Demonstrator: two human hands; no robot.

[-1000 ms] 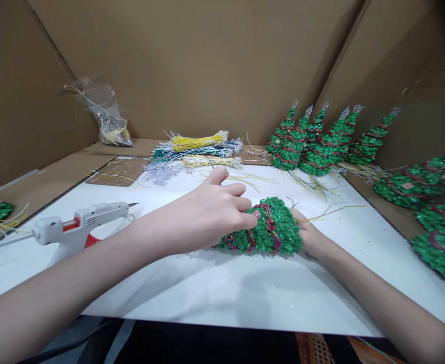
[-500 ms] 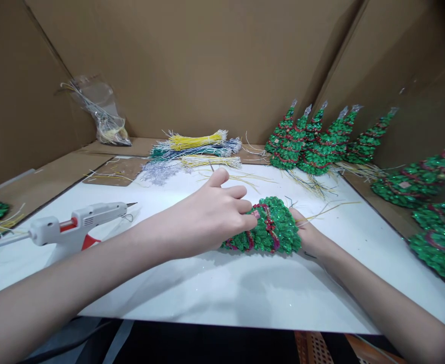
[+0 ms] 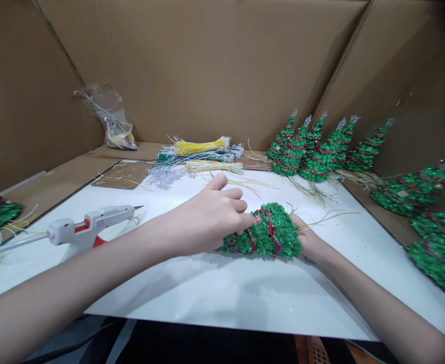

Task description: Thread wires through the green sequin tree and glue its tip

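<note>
A green glittery tree (image 3: pixel 271 232) with red garland lies on its side above the white board, its wide base toward the right. My left hand (image 3: pixel 218 217) is at the narrow end, fingers curled against the tree and hiding its tip. Behind the base is my right hand (image 3: pixel 305 237), its fingers mostly hidden by the tree; thin yellow and dark wires stick out beside it. A white glue gun (image 3: pixel 104 217) stands to the left, beyond my left forearm.
Bundles of yellow and white wires (image 3: pixel 203 146) lie at the back near clear pieces (image 3: pixel 167 177). Several finished trees (image 3: pixel 288 154) stand at the back right, others at the right edge. A plastic bag (image 3: pixel 116 126) leans in the back left corner.
The camera view has shifted slightly, so the background sits lower and the glue gun farther right. Both hands remain at the tree, with little change in their pose.
</note>
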